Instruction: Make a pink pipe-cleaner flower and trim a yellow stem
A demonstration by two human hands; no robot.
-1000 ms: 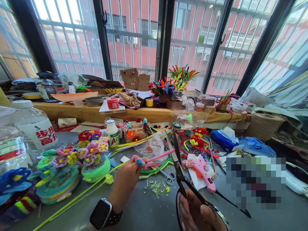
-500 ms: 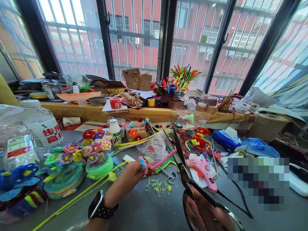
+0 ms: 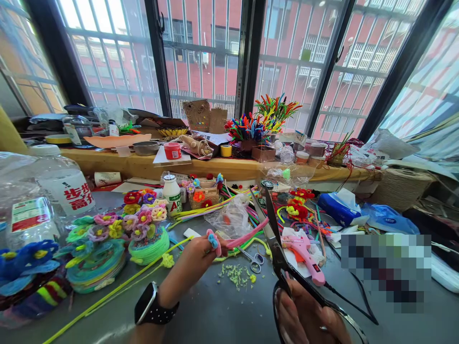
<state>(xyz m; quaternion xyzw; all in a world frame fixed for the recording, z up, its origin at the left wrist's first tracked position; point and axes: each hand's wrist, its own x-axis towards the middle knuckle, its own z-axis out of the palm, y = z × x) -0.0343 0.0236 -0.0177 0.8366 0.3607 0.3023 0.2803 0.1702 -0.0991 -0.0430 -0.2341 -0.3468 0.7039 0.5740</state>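
Left hand [image 3: 195, 258] raised, fingers pinched; right hand [image 3: 308, 317] low, fingers curled closed.

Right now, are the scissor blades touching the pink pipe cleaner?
Touching. The head view shows the pink pipe cleaner, held in the left hand, running between the open blades of the scissors, held in the right hand, meeting them.

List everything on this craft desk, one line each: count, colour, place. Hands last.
pink pipe cleaner: one, pink, between the scissor blades
large scissors: one, black-handled, blades open
small scissors: one, silver, table centre
glue gun: one, pink, right of centre
green clippings: a scatter, table centre
flower coils: several, mixed colours, left
white bottle: one, behind the flowers
tissue pack: one, blue, right
pipe cleaner bunch: many, mixed colours, window ledge
smartwatch: one, black, left wrist
left hand: holds the pipe cleaner
right hand: holds the large scissors
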